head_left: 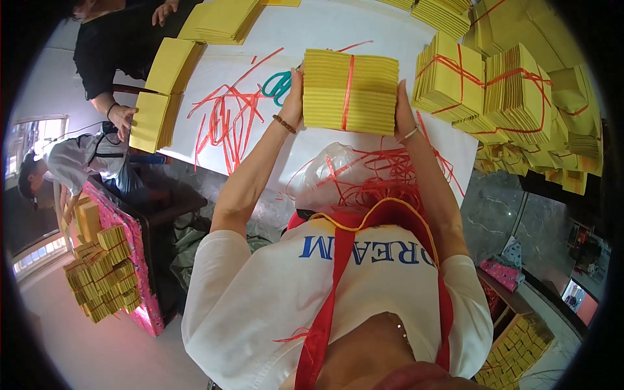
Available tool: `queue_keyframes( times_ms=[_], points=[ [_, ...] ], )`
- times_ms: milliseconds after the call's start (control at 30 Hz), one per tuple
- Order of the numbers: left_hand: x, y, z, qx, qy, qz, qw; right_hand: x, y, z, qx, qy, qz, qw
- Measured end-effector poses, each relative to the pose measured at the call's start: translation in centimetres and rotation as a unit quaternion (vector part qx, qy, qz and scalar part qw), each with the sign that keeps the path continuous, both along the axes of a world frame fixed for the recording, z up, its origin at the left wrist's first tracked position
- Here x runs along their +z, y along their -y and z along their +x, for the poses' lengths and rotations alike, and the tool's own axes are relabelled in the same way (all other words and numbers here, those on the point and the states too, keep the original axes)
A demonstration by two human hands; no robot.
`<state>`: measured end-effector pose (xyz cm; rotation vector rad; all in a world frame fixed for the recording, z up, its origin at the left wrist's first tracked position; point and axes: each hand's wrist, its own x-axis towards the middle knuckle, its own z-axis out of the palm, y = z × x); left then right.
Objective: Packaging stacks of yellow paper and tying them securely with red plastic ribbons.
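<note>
A thick bundle of yellow paper envelopes [325, 91] is between my two hands over the white table. A red plastic strip [348, 91] runs round its middle. My left hand [295, 101] presses against its left side and my right hand [403, 110] against its right side; the far fingertips are partly hidden by the bundle. Just left of my left hand lie scissors with teal handles [276, 86], their blades mostly out of sight. Loose red strips [227, 123] are scattered on the table to the left.
Tied yellow bundles [520, 91] are heaped at the right. Untied stacks [166, 68] line the table's left edge, where another person's hand [121, 117] rests on one. Near me lies a clear plastic bag [328, 169] beside tangled red strips [390, 172]. More bundles fill a pink-covered table [146, 292].
</note>
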<state>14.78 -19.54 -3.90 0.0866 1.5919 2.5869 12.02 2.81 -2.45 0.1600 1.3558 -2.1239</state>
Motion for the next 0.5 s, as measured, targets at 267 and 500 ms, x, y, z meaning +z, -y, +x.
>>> queue_keyframes(
  times_ms=[267,500],
  points=[
    [0.3,-0.3,-0.7,0.115,-0.036,-0.097,0.988,-0.3,-0.1,-0.8,-0.039,-0.161,-0.094,0.982],
    [-1.9,0.8,-0.5,0.110,0.104,0.082,0.985,-2.6,-0.6,-3.8,-0.055,0.023,-0.078,0.995]
  ],
)
